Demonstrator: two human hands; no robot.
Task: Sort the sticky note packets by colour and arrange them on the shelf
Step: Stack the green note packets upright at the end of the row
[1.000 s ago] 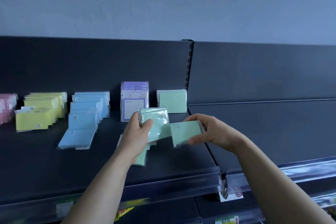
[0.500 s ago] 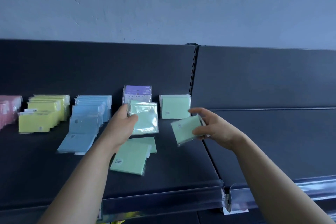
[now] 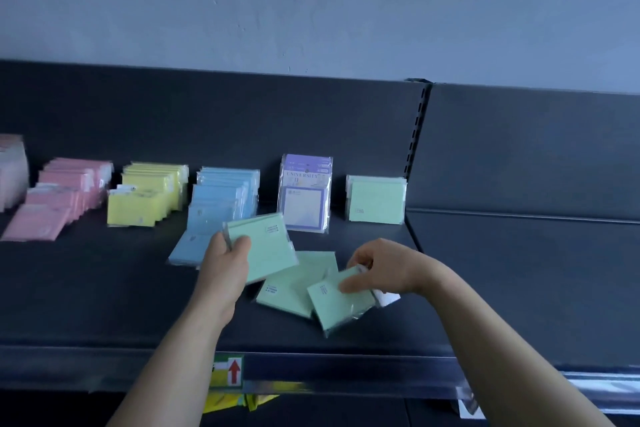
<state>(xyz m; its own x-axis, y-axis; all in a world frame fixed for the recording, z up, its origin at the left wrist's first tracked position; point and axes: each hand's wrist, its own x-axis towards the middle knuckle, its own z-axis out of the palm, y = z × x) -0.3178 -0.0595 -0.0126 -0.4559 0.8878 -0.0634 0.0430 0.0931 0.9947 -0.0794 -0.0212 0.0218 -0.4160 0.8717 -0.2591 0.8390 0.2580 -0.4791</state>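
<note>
Hands each hold 1 green packet over the shelf (image 3: 104, 305), the left hand (image 3: 227, 260) gripping the raised packet (image 3: 268, 250), the right hand (image 3: 384, 270) pinching the tilted packet (image 3: 337, 307) over a loose packet (image 3: 291, 291) near the front edge, likely bound for the green row (image 3: 375, 199) upright at the back right corner.

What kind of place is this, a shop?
Most likely a stationery shop. The dark metal shelf has a clear price strip along its front with a red-arrow label, and wrapped sticky note packets stand in rows by colour, like goods for sale.
</note>
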